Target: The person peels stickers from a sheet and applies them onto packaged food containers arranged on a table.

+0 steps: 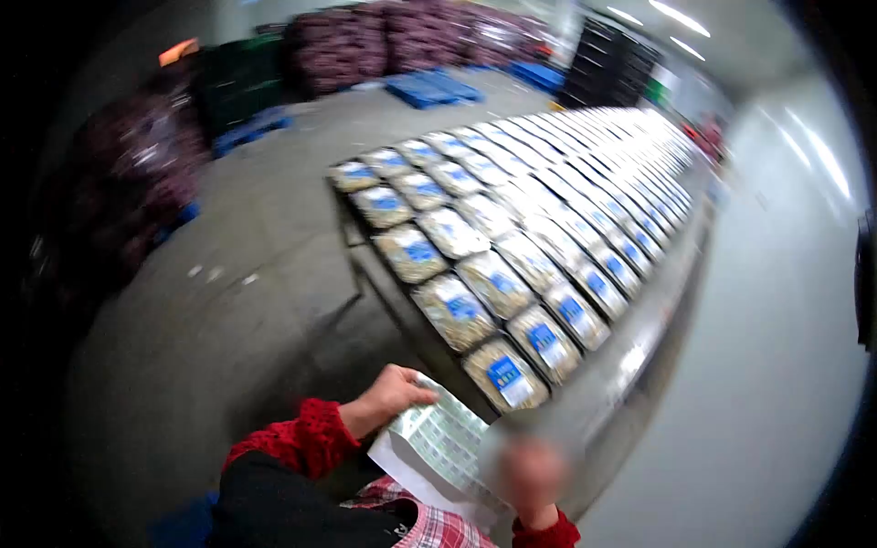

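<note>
My left hand (391, 396) pinches the upper left corner of a sheet of small printed labels (446, 431), thumb on top. A white backing sheet (416, 468) shows below the printed rows. My right hand (532, 473) is at the sheet's right edge, but a blur hides its fingers, so I cannot tell what they hold. Just beyond the sheet, the nearest black tray with a blue and white label (508, 376) lies at the table's near corner. Its contents look pale and shredded under clear film.
Rows of similar packed trays (498, 283) cover the long metal table (585, 402). A pale wall (758, 365) runs along the right. Blue pallets (429, 89), purple mesh sacks (338, 50) and stacked black crates (607, 64) stand at the back. White scraps (215, 273) lie on the floor.
</note>
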`<state>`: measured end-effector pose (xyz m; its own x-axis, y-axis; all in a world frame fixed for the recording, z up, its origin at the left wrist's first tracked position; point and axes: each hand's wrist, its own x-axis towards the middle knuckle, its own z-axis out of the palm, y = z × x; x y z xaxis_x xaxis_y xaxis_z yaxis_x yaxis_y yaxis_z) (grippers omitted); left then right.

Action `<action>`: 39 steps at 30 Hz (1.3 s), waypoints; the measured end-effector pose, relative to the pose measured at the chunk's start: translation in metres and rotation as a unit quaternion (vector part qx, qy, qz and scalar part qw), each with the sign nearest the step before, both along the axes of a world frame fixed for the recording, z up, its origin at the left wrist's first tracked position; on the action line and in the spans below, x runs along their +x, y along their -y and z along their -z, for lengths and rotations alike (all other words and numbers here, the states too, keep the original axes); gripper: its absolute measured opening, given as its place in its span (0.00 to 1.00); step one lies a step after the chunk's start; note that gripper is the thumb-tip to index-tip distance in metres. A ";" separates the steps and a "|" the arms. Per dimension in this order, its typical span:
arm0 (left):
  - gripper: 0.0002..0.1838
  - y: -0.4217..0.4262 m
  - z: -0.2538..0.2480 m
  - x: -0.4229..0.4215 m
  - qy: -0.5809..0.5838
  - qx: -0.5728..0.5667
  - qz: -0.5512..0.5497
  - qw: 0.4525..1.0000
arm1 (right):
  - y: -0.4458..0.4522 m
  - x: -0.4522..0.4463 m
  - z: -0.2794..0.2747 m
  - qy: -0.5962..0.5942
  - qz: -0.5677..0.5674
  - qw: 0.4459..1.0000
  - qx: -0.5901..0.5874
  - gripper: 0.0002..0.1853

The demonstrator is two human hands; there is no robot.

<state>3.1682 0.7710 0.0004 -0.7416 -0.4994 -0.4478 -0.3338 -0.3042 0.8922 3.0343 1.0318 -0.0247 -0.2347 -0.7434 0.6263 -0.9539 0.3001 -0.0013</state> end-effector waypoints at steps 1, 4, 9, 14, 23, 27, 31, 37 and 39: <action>0.08 -0.014 -0.003 0.008 0.025 -0.038 -0.016 0.999 | -0.008 -0.009 -0.005 0.013 -0.037 0.998 0.050 0.03; 0.08 -0.048 0.007 0.025 -0.015 -0.016 -0.128 0.991 | -0.006 -0.042 0.024 -0.092 -0.105 0.989 0.040 0.04; 0.09 -0.097 0.054 0.025 -0.062 -0.058 -0.264 0.961 | 0.001 -0.083 0.041 -0.145 -0.143 0.979 -0.010 0.06; 0.10 -0.165 0.062 0.013 -0.040 0.006 -0.378 0.925 | -0.024 -0.144 0.052 -0.144 -0.330 0.924 0.126 0.16; 0.11 -0.229 0.092 0.005 0.081 -0.067 -0.627 0.772 | 0.046 -0.168 0.047 -0.064 -0.523 0.848 0.060 0.14; 0.18 -0.270 0.068 -0.044 0.048 -0.007 -0.685 0.727 | 0.066 -0.192 0.009 0.071 -0.645 0.744 0.161 0.11; 0.09 -0.302 0.079 -0.081 0.073 -0.050 -0.743 0.663 | 0.076 -0.234 -0.002 0.144 -0.695 0.681 0.182 0.10; 0.08 -0.346 0.007 -0.057 0.060 -0.033 -0.809 0.584 | 0.110 -0.264 -0.021 0.606 -0.323 0.603 0.407 0.10; 0.07 -0.337 0.020 -0.030 0.012 0.011 -0.825 0.565 | 0.146 -0.276 -0.004 0.679 -0.213 0.606 0.356 0.11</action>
